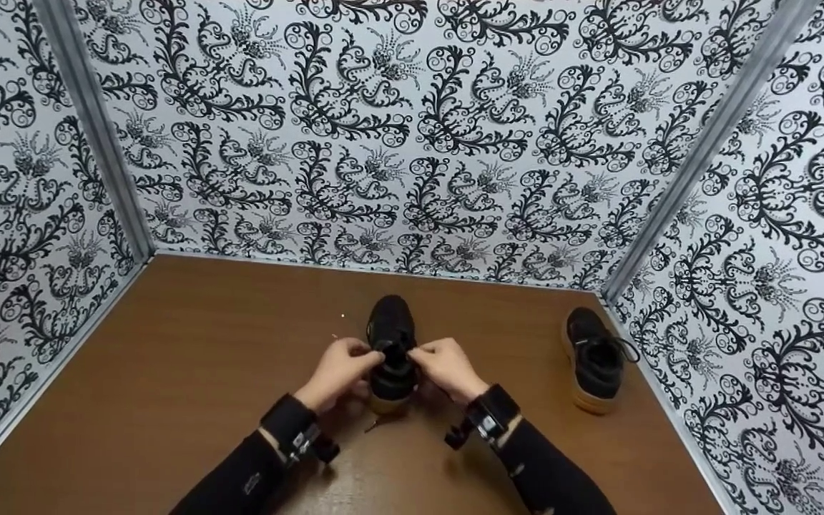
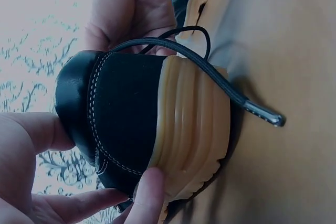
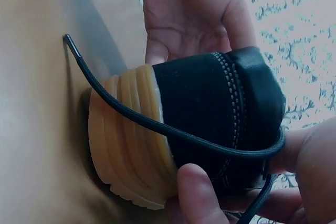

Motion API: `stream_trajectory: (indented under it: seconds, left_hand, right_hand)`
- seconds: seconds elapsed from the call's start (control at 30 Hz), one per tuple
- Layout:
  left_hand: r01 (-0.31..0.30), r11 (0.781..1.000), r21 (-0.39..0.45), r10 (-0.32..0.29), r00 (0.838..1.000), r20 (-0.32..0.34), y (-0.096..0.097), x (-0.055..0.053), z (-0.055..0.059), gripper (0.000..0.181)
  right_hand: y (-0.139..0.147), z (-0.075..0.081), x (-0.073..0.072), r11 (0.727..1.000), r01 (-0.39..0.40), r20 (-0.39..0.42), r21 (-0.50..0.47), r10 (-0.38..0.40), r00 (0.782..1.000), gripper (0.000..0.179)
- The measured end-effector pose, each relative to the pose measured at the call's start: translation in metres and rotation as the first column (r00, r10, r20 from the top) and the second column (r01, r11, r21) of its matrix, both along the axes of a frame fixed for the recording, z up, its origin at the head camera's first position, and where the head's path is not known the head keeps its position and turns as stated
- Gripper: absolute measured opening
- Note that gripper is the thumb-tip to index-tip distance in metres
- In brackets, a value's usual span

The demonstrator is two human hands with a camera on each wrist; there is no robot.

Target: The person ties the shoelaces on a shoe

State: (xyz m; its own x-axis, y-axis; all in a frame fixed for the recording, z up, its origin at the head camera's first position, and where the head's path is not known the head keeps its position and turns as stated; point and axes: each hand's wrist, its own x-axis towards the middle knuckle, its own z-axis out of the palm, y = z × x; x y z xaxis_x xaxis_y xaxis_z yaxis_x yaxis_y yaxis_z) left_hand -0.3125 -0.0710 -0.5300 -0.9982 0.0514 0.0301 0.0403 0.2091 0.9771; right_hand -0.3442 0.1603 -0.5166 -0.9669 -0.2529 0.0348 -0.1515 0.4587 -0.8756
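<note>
A black shoe with a tan gum sole stands upright on the table, toe pointing away and heel towards me. My left hand is at its left side, thumb and forefinger pinching at the lacing by the opening. Opposite it, my right hand pinches at the lacing in the same way. The other fingers of both hands lie along the shoe's sides. A black shoelace passes by the right hand and drapes over the heel, its tipped end hanging towards the table. The exact pinch points are partly hidden.
A second black shoe with a tan sole stands at the right edge of the brown table, a lace loop sticking out on its right. Walls with a black-and-white scroll pattern enclose the table at the back and both sides.
</note>
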Motion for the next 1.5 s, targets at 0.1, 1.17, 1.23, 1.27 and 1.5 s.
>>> stream_trajectory:
  seconds: [0.1,1.17,1.23,1.27,1.5]
  left_hand:
    - [0.008,1.0,-0.017,-0.009,1.0,-0.02,0.002,0.011,0.0,0.035]
    - [0.175,0.981,0.086,-0.178,0.983,0.039,0.007,0.054,-0.008,0.039]
    - [0.18,0.979,0.096,-0.185,0.982,0.046,0.008,0.054,-0.008,0.039]
    - [0.181,0.978,0.099,-0.186,0.981,0.047,0.008,0.054,-0.007,0.038]
    - [0.153,0.984,-0.091,-0.156,0.987,-0.035,0.008,0.052,-0.007,0.034]
  right_hand:
    - [0.006,0.001,0.013,1.0,-0.027,-0.012,0.009,0.027,1.0,0.045]
    - [0.025,-0.006,0.058,0.993,-0.089,-0.068,0.072,0.094,0.993,0.04]
    - [0.026,-0.006,0.058,0.993,-0.089,-0.069,0.074,0.094,0.993,0.04]
    - [0.026,-0.006,0.058,0.993,-0.089,-0.07,0.073,0.094,0.993,0.04]
    - [0.033,-0.002,0.054,0.986,-0.159,0.019,0.053,0.158,0.987,0.043]
